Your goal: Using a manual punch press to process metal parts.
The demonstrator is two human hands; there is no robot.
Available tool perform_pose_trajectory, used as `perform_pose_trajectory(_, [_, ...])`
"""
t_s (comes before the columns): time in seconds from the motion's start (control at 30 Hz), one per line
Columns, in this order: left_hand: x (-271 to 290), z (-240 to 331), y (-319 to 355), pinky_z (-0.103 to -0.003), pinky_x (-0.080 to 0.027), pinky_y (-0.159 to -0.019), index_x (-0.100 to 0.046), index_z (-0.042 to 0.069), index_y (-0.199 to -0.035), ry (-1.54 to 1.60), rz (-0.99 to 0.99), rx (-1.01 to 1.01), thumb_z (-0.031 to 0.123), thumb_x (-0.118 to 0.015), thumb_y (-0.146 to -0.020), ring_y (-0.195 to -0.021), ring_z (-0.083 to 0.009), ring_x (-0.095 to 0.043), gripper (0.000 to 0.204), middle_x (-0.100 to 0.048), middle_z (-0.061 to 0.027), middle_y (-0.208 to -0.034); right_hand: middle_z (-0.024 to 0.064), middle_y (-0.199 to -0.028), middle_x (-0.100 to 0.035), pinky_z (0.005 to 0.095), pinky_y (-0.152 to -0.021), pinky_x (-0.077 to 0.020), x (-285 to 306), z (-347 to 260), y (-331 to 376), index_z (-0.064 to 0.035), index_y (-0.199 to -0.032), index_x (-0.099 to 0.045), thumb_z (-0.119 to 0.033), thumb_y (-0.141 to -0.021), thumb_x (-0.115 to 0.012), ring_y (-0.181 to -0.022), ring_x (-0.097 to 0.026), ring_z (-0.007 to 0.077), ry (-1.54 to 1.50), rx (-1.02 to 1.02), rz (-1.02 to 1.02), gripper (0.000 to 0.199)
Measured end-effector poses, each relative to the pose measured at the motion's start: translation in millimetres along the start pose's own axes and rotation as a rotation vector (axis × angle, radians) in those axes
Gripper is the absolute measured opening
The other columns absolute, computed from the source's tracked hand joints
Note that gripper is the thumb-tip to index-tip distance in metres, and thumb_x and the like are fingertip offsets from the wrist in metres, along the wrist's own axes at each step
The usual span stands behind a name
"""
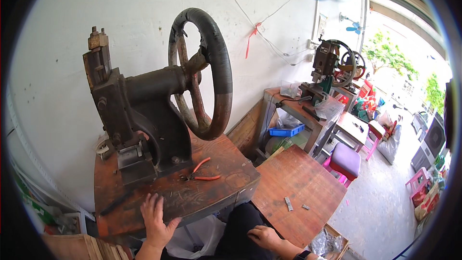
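My left hand [159, 221] is open and holds nothing, its fingers spread over the front edge of the stained wooden bench [226, 163]. On this bench stands a dark hand press [144, 101] with a large, partly tape-wrapped handwheel [219, 67]. A small metal block [132, 156] sits at the foot of the press. Pliers with red handles [207, 177] lie spread beside its base. My right hand [265, 237] rests by my dark-clothed leg, fingers loosely bent, with nothing visible in it. Beyond it, two small grey metal pieces [288, 204] lie on a lower wooden board [298, 178].
A dark flat bar [115, 203] lies along the bench's left side. White plastic [195, 238] hangs below the bench front. To the right are a purple-topped stool [345, 159], a blue tray [287, 131] and another press [327, 67] on a table.
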State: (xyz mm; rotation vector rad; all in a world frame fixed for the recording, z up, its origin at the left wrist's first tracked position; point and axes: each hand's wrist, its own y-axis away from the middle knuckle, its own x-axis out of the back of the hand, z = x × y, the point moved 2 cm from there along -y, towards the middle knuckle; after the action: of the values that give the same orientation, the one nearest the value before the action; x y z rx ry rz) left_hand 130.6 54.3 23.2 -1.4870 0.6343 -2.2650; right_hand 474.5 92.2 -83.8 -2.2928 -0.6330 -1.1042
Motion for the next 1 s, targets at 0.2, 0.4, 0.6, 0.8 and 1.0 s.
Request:
perform_pose_trajectory(0.2, [-4,23,26,-0.043,-0.049,-0.07,-0.067,0.003,-0.09,0.364,-0.315,-0.118,0.031,-0.07,-0.077,-0.08,-0.0345,-0.063,0.032,-0.065,-0.0146,-0.08,0.0105,-0.079,-0.064,0.0373,-0.061,-0.0535,-10,8,-11,-0.0064,-0.088,-0.068,-0.016,-0.078,-0.069,-0.069,-0.064,0.0294,-0.039,-0.017,0.041,0.014])
perform_pose_trajectory(0.4, [-125,-69,129,-0.044,-0.047,-0.083,-0.067,0.012,-0.104,0.165,-1.067,0.437,0.043,-0.057,-0.086,-0.101,-0.0349,-0.059,0.037,-0.064,-0.015,-0.103,0.0097,-0.083,-0.065,0.0368,-0.069,-0.0536,-78,-32,-89,-0.0077,-0.096,-0.068,-0.019,-0.078,-0.07,-0.08,-0.065,0.0286,-0.024,0.317,-0.231,0.021])
perform_pose_trajectory(0.6, [-183,-143,223,-0.061,-0.032,-0.099,-0.065,0.022,-0.116,0.0,-0.698,1.226,0.048,-0.06,-0.081,-0.131,-0.0395,-0.03,0.044,-0.033,-0.0129,-0.145,0.0188,-0.129,-0.049,0.0546,-0.095,-0.0395,-215,2,-139,-0.0095,-0.122,-0.058,-0.041,-0.08,-0.066,-0.124,-0.043,0.034,0.43,-0.055,-0.64,0.053])
perform_pose_trajectory(0.8, [-237,-187,265,-0.036,-0.044,-0.096,-0.065,0.027,-0.118,0.058,-0.774,1.078,0.044,-0.066,-0.073,-0.124,-0.034,-0.045,0.047,-0.062,-0.0111,-0.117,0.0211,-0.143,-0.037,0.0516,-0.106,-0.0304,-318,155,-110,-0.0093,-0.135,-0.047,-0.053,-0.082,-0.057,-0.134,-0.033,0.0372,0.541,-0.413,-1.067,0.069])
perform_pose_trajectory(1.0, [-268,-202,259,-0.04,-0.048,-0.09,-0.068,0.016,-0.109,0.263,-1.025,1.036,0.026,-0.058,-0.073,-0.107,-0.0306,-0.06,0.038,-0.063,-0.0142,-0.115,0.0186,-0.117,-0.057,0.0428,-0.094,-0.0428,-406,311,-65,-0.0117,-0.129,-0.054,-0.025,-0.085,-0.055,-0.111,-0.053,0.0338,0.824,0.376,-0.626,0.045])
